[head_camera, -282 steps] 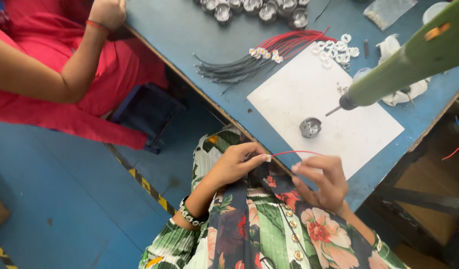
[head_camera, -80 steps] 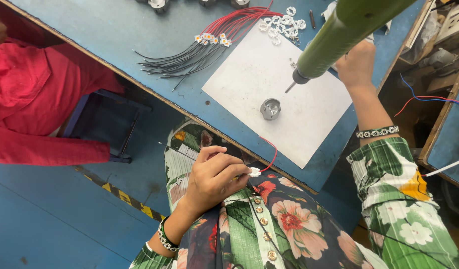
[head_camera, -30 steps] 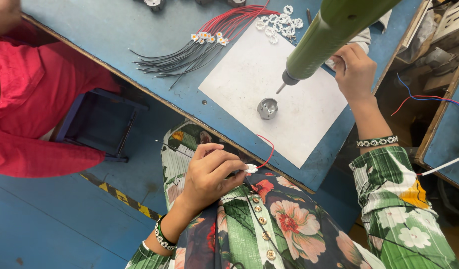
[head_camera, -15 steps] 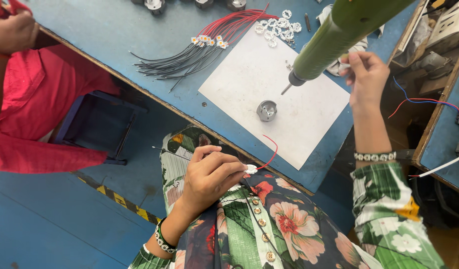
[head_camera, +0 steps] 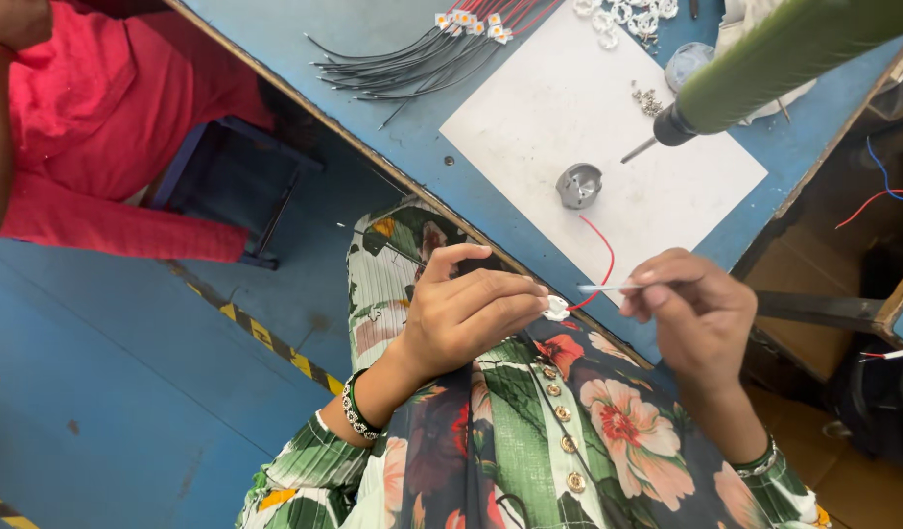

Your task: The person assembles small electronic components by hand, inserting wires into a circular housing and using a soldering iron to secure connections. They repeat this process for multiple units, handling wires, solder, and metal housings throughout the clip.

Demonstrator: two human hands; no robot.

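Note:
My left hand (head_camera: 468, 313) pinches a small white round part (head_camera: 555, 309) over my lap; a red wire (head_camera: 604, 255) curves up from it toward the table. A thin white stick-like piece (head_camera: 608, 287) is held in the fingertips of my right hand (head_camera: 691, 312), its tip pointing at the white part. On the white sheet (head_camera: 589, 108) lies a small grey metal cup (head_camera: 579, 185). A green electric screwdriver (head_camera: 765, 59) hangs over the sheet, bit pointing down-left; neither hand touches it.
A bundle of black and red wires with white ends (head_camera: 422, 54) lies on the blue table (head_camera: 305, 39). Small white rings (head_camera: 623, 15) and tiny screws (head_camera: 649, 98) sit near the sheet's far edge. A person in red (head_camera: 89, 118) sits at left beside a blue stool (head_camera: 246, 186).
My right hand has come down from beside the hanging screwdriver to my lap, now holding a thin white piece close to the white part in my left hand.

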